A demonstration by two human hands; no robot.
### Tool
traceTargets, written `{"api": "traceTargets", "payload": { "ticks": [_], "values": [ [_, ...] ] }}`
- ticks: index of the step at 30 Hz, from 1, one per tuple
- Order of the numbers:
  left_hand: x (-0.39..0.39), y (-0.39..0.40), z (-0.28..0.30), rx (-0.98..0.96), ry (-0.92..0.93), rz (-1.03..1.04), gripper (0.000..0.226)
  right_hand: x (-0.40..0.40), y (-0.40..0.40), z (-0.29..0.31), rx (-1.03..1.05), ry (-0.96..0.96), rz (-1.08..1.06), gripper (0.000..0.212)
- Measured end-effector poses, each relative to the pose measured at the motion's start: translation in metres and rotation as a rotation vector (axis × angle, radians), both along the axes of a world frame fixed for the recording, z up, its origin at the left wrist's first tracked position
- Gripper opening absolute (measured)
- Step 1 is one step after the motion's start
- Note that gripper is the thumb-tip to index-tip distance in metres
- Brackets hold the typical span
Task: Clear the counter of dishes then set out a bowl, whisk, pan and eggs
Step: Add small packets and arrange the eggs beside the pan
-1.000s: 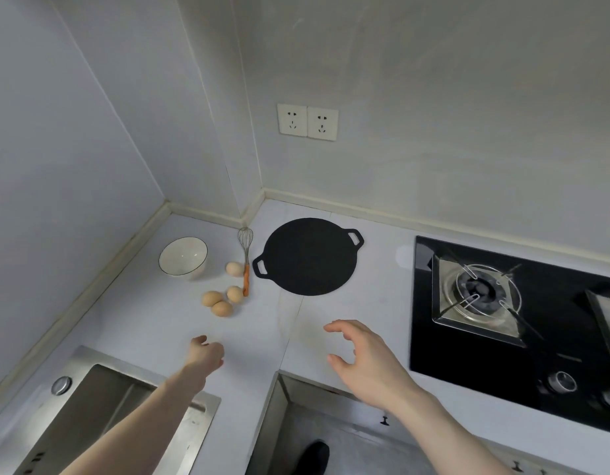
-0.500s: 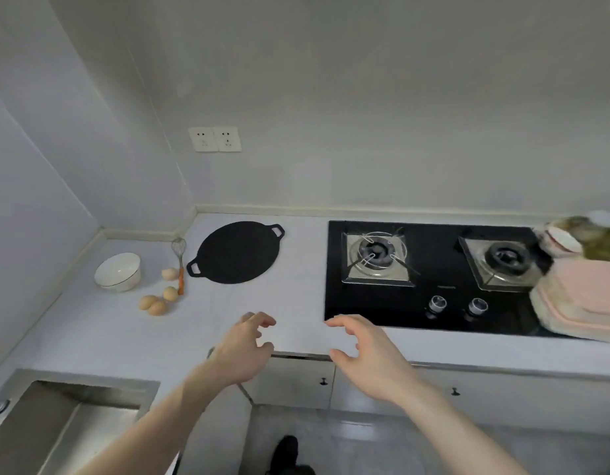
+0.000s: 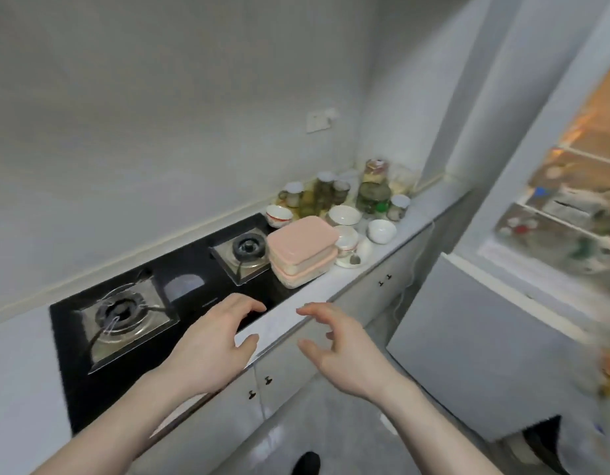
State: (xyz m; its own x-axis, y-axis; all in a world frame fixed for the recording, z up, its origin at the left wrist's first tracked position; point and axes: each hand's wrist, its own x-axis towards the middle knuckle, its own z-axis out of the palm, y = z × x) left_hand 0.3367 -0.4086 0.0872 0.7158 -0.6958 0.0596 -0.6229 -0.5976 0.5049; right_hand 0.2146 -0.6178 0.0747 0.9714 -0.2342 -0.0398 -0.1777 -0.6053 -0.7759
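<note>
My left hand (image 3: 214,347) hovers over the front edge of the black gas stove (image 3: 132,313), fingers loosely spread, holding nothing. My right hand (image 3: 344,351) hangs in front of the counter edge (image 3: 283,323), fingers relaxed and empty. At the counter's far right stand several white bowls (image 3: 344,214) and a stack of pink lidded containers (image 3: 302,250). The bowl, whisk, pan and eggs are out of view to the left.
Several glass jars (image 3: 372,192) crowd the back corner behind the bowls. An open fridge (image 3: 571,207) with lit shelves stands at the right, its door (image 3: 495,354) swung out near my right arm. White cabinet doors (image 3: 283,375) run under the counter.
The view has swung to the right, from the corner with the bowl, whisk, pan and eggs past the stove to the dishes and the fridge. Both hands stayed empty and moved along.
</note>
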Motion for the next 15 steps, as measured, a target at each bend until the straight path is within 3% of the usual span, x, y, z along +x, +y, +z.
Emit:
{"api": "traceTargets", "payload": {
  "ticks": [8, 15],
  "values": [
    [0.027, -0.222, 0.021, -0.081, 0.01, -0.488, 0.041, -0.085, -0.155, 0.032, -0.047, -0.03, -0.537, 0.044],
    [-0.014, -0.389, 0.037, -0.073, -0.021, -0.895, 0.039, -0.167, -0.216, 0.045, -0.044, -0.063, -0.955, 0.042]
  ]
}}
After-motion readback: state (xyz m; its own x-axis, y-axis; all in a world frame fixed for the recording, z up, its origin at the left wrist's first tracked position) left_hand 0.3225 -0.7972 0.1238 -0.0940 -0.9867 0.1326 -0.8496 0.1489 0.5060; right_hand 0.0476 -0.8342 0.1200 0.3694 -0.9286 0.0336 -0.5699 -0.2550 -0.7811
